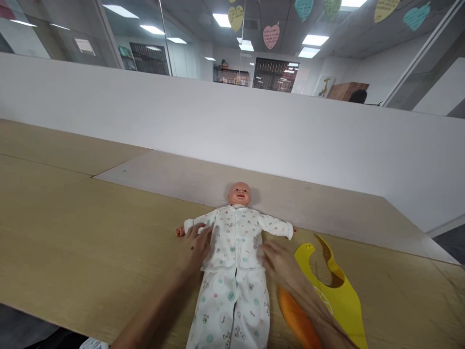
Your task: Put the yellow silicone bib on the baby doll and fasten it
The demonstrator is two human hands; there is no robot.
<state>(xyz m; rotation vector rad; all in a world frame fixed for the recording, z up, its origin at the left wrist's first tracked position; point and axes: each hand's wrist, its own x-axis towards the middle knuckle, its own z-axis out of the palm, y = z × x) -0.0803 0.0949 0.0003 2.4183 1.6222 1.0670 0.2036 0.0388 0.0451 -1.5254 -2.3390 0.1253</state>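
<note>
A baby doll (240, 242) in white printed pyjamas lies on its back on the wooden tabletop, arms stretched out sideways and head pointing away from me. My left hand (196, 245) is at the doll's side below its sleeve, with the fingers apart over the cloth. On the opposite side, my right hand (276, 257) is beside the edge of the jacket. Motion blurs its fingers, and I cannot tell whether they grip the fabric. A yellow bib (343, 293) with an orange pocket (296, 317) lies to the right, partly covered by my right forearm.
The wooden table (90, 232) runs along a low white wall (218, 121), with a paler panel (174, 172) at the back. Glass above the wall carries heart-shaped notes (271, 36). The table's front edge shows at lower left.
</note>
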